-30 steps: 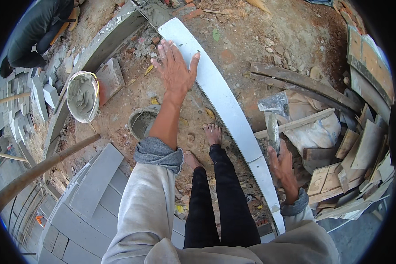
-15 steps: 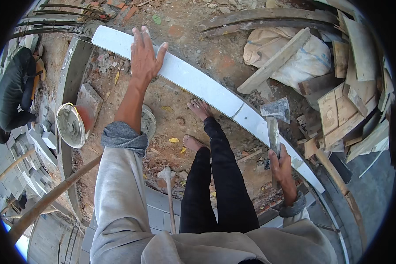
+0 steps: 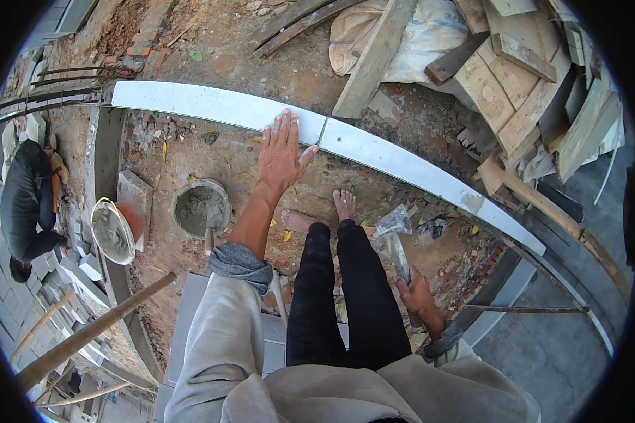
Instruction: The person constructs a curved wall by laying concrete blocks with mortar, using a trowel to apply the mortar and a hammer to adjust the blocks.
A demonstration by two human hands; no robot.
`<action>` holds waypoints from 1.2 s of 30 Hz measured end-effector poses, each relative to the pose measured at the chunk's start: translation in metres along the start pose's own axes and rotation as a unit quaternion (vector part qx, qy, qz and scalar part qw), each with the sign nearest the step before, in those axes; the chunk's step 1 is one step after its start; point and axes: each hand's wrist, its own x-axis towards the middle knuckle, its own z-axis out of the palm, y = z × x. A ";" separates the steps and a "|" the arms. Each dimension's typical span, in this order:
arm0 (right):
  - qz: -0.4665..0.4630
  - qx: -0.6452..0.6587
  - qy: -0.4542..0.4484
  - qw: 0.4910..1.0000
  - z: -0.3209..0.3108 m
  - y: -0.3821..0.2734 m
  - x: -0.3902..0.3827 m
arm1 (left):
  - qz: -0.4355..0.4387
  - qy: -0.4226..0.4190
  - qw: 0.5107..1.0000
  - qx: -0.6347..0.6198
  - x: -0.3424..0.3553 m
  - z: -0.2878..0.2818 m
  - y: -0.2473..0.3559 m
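My left hand [image 3: 283, 151] lies with fingers extended on the long, white, curved strip [image 3: 212, 99], just left of a thin crack or joint across it. My right hand [image 3: 416, 296], low beside my right leg, grips a hatchet-like tool [image 3: 402, 261] with a worn handle and a broad metal head. That head is below the strip, apart from it. My bare feet [image 3: 344, 204] stand on the dirt inside the curve. A bucket of wet mortar [image 3: 190, 201] with a tool in it sits left of my left forearm.
A second mortar bucket [image 3: 111, 236] stands by a low concrete curb [image 3: 102, 148]. A crouching person [image 3: 25, 204] is beyond it. Rebar [image 3: 70, 92] sticks out upper left. Planks [image 3: 508, 106] and sacks [image 3: 423, 35] lie upper right. A pole [image 3: 99, 328] crosses lower left, near grey slabs [image 3: 190, 296].
My view has turned, so the strip now runs more horizontally. My left hand has moved along it toward the joint. My right hand has lowered the tool away from the strip toward my leg.
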 end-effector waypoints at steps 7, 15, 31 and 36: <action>-0.003 0.010 -0.033 0.999 -0.011 0.033 0.016 | -0.031 0.050 0.998 -0.014 0.011 0.014 0.035; -0.005 0.075 -0.181 0.981 -0.008 0.053 0.072 | -0.285 0.193 0.906 -0.245 -0.084 0.049 0.089; -0.271 -0.209 -0.371 0.863 0.312 -0.153 0.158 | -0.649 0.184 0.339 -0.655 -0.429 0.150 0.079; -0.152 -0.054 -0.362 0.918 0.467 -0.273 0.107 | -0.688 0.215 0.308 -0.621 -0.522 0.164 0.031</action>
